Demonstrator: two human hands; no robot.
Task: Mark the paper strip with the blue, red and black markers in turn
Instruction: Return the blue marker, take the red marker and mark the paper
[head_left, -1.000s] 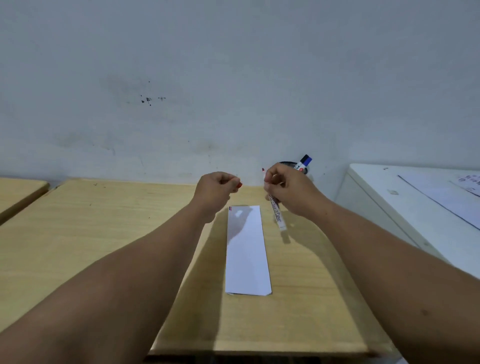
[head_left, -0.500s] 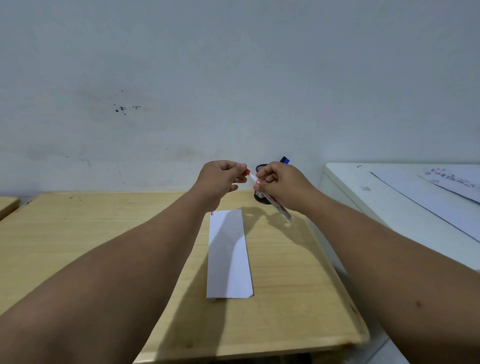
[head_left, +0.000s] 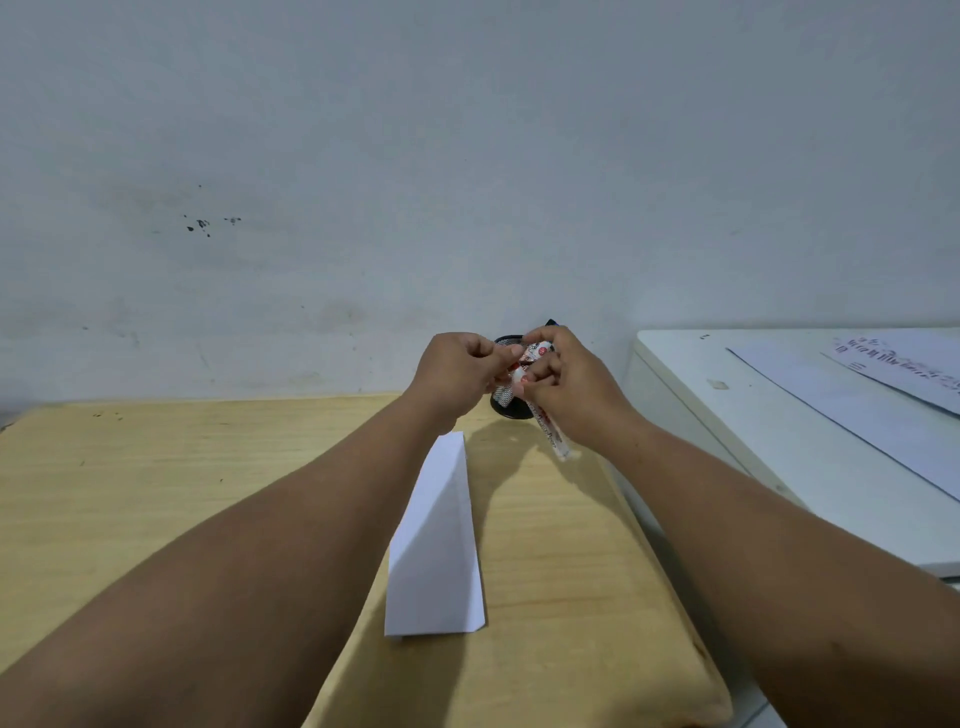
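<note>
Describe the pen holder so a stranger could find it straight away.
Start at the wooden desk and go to its far right corner by the wall. The pen holder stands there, just behind both hands, beyond the paper strip. It is the only round black mesh thing there.

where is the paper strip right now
In the head view the paper strip lies flat on the wooden table, between the two forearms, nearer the person than the black pen holder at the wall.
</note>
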